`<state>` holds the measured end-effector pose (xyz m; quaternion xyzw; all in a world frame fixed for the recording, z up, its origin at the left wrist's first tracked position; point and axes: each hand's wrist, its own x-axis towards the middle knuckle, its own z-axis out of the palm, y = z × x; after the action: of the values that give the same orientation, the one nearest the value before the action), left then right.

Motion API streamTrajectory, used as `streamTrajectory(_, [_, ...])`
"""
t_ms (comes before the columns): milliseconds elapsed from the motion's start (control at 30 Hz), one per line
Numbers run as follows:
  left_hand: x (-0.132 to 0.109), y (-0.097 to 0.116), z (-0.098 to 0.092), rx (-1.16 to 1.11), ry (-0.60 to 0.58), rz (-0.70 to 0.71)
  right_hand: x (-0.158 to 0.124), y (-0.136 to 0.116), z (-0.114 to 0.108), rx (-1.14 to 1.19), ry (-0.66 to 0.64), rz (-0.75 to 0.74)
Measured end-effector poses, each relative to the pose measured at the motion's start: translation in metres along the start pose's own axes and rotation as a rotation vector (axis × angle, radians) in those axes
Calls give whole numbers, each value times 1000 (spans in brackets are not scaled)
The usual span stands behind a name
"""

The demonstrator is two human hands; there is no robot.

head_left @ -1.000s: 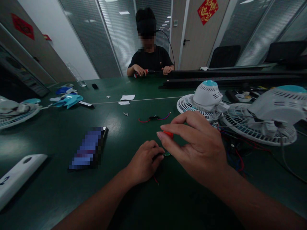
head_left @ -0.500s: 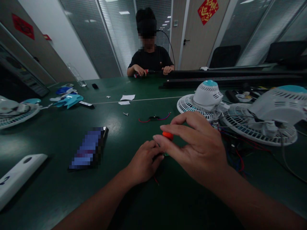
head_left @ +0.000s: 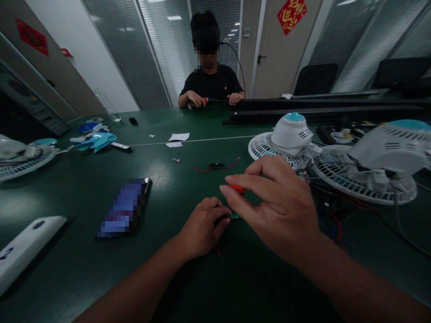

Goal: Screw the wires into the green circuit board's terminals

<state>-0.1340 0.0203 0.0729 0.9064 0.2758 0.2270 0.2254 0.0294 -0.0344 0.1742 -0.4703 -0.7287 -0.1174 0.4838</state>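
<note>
My left hand (head_left: 204, 226) is closed in a pinch on a small green circuit board (head_left: 235, 216) low over the table. Only the board's right end shows past my fingertips, and a thin red wire (head_left: 219, 254) sticks out below the hand. Just above and to the right, my right hand (head_left: 274, 204) pinches an orange-red tool handle (head_left: 238, 189) between thumb and forefinger. The rest of that tool is hidden behind the fingers. Beyond both hands lies a small black module (head_left: 216, 165) with red and purple wires.
White fan housings (head_left: 291, 134) with loose wires stand at right. To the left lie a phone (head_left: 123, 208) and a white bar-shaped casing (head_left: 30, 249). Paper scraps (head_left: 179, 137) lie farther back. Across the table (head_left: 161, 278), a person (head_left: 211, 80) holds a red-and-black tool.
My right thumb and forefinger have shifted slightly on the orange-red handle, which now shows less. More of the green board is visible. My left hand stays in place.
</note>
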Motion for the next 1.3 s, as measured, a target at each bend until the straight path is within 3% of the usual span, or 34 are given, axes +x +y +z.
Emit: streamTrajectory(1300, [1,1,-2,25,-22,0,-2,2,1,-44,-39,1])
